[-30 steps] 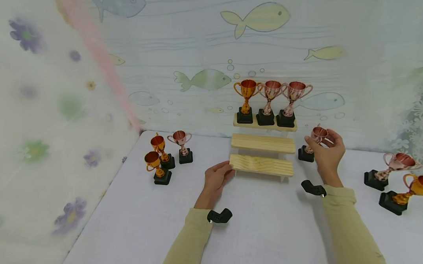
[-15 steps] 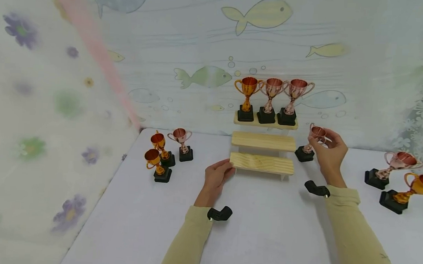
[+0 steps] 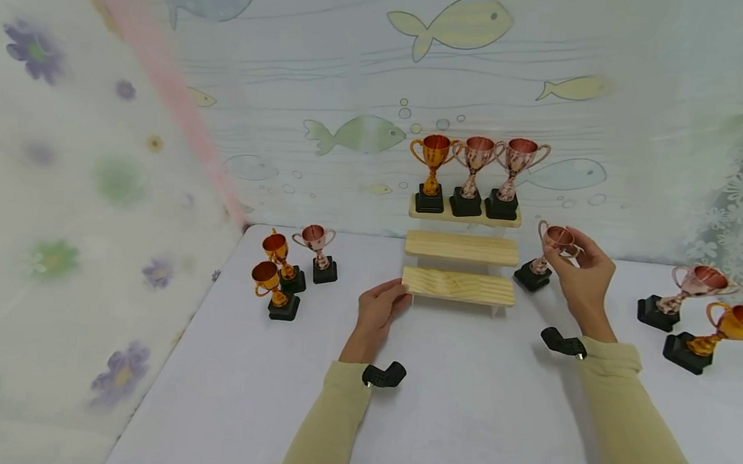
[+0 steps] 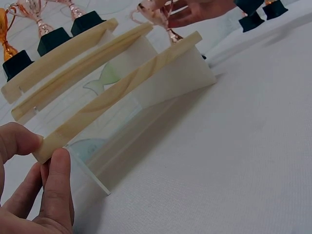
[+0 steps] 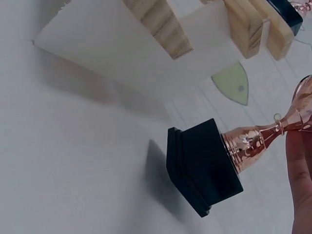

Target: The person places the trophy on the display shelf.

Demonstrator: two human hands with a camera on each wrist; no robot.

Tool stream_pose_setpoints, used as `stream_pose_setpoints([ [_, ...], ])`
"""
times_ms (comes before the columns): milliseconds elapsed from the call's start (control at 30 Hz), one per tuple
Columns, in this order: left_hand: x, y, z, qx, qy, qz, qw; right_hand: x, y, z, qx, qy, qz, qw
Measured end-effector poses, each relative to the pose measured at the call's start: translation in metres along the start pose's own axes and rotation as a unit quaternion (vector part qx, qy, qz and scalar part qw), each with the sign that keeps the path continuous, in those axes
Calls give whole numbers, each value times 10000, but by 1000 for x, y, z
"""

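My right hand (image 3: 586, 277) grips a rose-gold trophy cup (image 3: 559, 236) by its bowl, right of the tiered wooden stand (image 3: 461, 248). Its black base (image 5: 204, 165) hangs tilted above the white tablecloth in the right wrist view, with a shadow under it. My left hand (image 3: 377, 314) pinches the left end of the stand's lowest wooden step (image 4: 112, 95) between thumb and fingers. On the top step stand a gold trophy (image 3: 433, 165) and two rose-gold trophies, side by side. Nothing stands on the middle and lowest steps.
At the left of the table (image 3: 246, 393) stand two gold trophies (image 3: 275, 283) and a rose-gold trophy (image 3: 316, 250). Far right are another rose-gold trophy (image 3: 670, 304) and a gold trophy (image 3: 703, 347). Behind the stand hangs a fish-patterned curtain (image 3: 354, 51).
The trophy's base has swung slightly left and down toward the stand, its tilt growing. My right wrist has moved a little to the right, while my left hand stays on the step.
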State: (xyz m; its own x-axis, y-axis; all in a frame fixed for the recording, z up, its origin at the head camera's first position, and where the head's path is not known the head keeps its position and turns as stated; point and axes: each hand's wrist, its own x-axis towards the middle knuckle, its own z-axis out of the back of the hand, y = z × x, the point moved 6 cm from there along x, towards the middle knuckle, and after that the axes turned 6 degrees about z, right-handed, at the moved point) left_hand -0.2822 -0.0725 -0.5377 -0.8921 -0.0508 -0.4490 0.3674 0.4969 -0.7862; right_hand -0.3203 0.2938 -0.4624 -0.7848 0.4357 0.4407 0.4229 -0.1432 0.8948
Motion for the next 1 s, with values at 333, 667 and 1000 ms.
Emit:
stream_pose_setpoints([
  [333,0,0,0,19,4,-16,10000,-14,18,6,-178,279,186,9993],
  [667,1,1,0,-110,-47,-18,9999,-27,35,13,54,340,308,9989],
  [1000,2,2,0,-150,-126,-29,9998,-39,56,13,282,615,509,9964],
])
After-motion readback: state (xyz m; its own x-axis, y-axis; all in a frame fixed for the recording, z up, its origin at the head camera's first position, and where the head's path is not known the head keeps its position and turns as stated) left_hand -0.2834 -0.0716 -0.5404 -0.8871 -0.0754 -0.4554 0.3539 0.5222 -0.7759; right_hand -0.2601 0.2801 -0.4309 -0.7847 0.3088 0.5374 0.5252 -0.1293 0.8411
